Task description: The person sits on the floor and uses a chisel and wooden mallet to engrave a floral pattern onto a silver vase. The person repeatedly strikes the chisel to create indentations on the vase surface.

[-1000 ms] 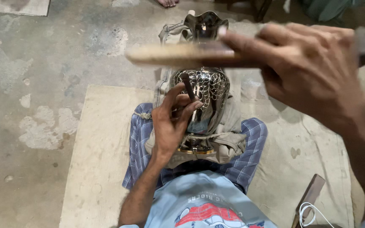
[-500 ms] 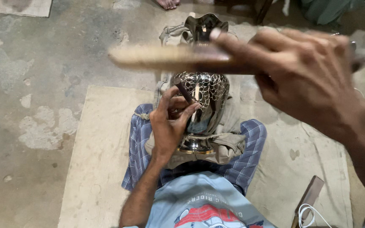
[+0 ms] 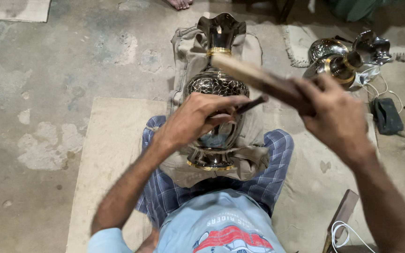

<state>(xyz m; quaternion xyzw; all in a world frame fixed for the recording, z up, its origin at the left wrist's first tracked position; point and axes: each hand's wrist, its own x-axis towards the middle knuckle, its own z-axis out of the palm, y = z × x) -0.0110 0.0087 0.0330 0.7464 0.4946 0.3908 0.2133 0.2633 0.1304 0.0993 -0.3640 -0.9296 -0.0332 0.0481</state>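
One vase (image 3: pixel 216 100) lies on one cloth (image 3: pixel 254 159) across the lap; two hands, the left hand (image 3: pixel 198 117) with one thin chisel (image 3: pixel 251 105), the right hand (image 3: pixel 338 119) with one wooden stick (image 3: pixel 254 77); two more metal vessels (image 3: pixel 341 58) near the mat's far right corner; one dark pouch (image 3: pixel 386 116); one white cable (image 3: pixel 345 234); one bare foot (image 3: pixel 180 3) at the floor's far edge.
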